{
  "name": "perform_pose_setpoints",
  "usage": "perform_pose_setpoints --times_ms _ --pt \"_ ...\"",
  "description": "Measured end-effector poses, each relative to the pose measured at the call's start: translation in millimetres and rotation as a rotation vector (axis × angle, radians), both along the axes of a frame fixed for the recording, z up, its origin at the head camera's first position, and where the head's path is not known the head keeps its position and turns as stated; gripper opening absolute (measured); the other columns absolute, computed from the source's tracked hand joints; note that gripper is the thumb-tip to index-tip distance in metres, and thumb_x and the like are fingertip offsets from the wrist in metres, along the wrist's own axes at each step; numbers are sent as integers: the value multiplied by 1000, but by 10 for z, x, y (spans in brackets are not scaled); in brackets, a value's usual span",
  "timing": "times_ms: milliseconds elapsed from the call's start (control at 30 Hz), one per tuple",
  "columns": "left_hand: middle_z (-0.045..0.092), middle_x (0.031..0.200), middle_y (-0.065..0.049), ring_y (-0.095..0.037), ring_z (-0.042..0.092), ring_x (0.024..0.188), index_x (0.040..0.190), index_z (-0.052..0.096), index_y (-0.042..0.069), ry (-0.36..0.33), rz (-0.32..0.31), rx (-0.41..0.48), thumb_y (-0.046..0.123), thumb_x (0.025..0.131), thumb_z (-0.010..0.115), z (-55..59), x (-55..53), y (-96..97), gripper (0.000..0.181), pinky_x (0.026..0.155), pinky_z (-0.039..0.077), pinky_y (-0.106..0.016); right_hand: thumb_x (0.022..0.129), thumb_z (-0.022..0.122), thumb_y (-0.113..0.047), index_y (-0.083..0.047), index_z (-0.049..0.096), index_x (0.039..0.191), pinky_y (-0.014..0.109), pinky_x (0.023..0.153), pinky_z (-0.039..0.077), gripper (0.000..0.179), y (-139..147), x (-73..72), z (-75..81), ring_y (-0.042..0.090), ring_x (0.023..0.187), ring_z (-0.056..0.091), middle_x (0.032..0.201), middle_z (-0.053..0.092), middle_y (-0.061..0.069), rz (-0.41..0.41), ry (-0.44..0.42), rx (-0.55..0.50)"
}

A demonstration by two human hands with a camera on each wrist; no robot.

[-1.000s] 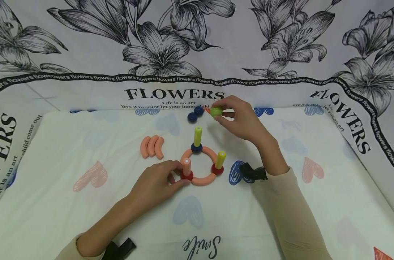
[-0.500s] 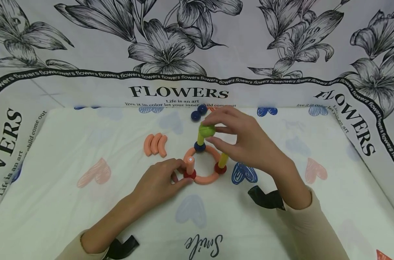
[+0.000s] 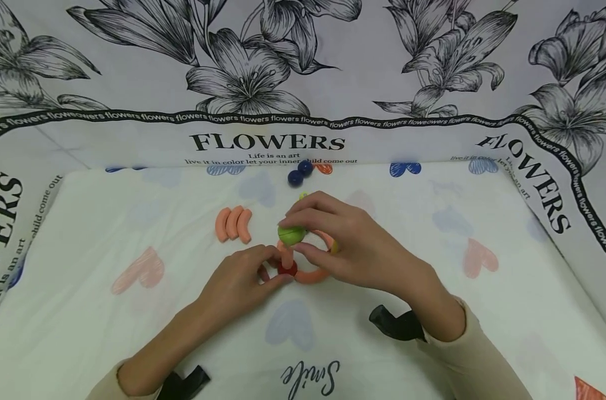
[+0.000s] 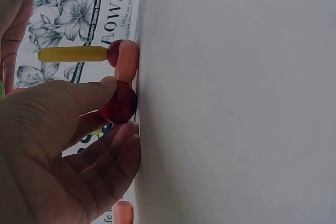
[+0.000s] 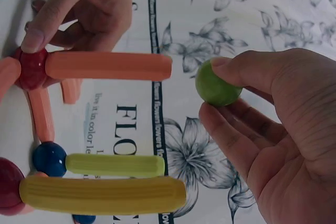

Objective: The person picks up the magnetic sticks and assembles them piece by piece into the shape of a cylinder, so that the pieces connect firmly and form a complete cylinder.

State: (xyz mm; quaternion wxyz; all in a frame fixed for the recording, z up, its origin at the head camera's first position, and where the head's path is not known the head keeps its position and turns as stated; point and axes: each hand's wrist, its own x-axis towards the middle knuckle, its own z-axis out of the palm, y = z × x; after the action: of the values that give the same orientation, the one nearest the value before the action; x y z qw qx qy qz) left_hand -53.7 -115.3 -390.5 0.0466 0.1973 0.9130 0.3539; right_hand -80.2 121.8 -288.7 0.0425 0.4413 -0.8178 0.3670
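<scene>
My right hand (image 3: 363,250) pinches a green ball (image 3: 291,234) between thumb and fingers. In the right wrist view, a small gap separates that ball from the free end of an upright orange rod (image 5: 110,66). The fingers of my left hand (image 3: 235,280) pinch the red ball (image 4: 119,103) at this rod's foot. That ball belongs to a ring of curved orange pieces (image 3: 310,276) lying on the cloth. A lime rod (image 5: 115,164) stands on the ring's blue ball (image 5: 50,159), and a yellow rod (image 5: 105,194) on its other red ball (image 5: 8,186). My right hand partly hides the ring from the head camera.
Left of the ring, three curved orange pieces (image 3: 232,224) lie side by side. Two dark blue balls (image 3: 300,173) rest behind it, near the back of the white cloth (image 3: 108,222). A flower-printed cloth (image 3: 148,133) rises behind and along the sides.
My right hand has brought the green ball from beside the two blue balls, toward me and leftward, to above the orange rod. My left hand keeps its hold on the red ball.
</scene>
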Motion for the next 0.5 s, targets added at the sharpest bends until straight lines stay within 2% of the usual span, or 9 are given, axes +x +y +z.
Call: perform_pose_setpoints --times_ms 133,300,500 --pt "73 98 21 2 63 76 105 71 34 12 -16 9 32 92 85 -4 -6 16 19 72 55 -21 95 79 -10 -13 72 125 20 83 55 31 -15 44 -6 6 110 64 124 68 -2 3 32 33" --pt "73 97 20 3 63 76 106 73 34 5 -13 3 32 92 84 -15 2 9 18 72 55 -21 95 79 -11 -14 72 124 19 83 55 30 -19 44 -37 6 109 64 124 67 -2 6 54 69" --pt "73 94 18 1 62 74 104 73 30 19 4 -4 32 90 86 -18 -12 1 19 69 53 -21 98 75 -11 -14 71 124 15 65 49 27 -47 14 -81 3 90 61 124 66 -1 35 25 77"
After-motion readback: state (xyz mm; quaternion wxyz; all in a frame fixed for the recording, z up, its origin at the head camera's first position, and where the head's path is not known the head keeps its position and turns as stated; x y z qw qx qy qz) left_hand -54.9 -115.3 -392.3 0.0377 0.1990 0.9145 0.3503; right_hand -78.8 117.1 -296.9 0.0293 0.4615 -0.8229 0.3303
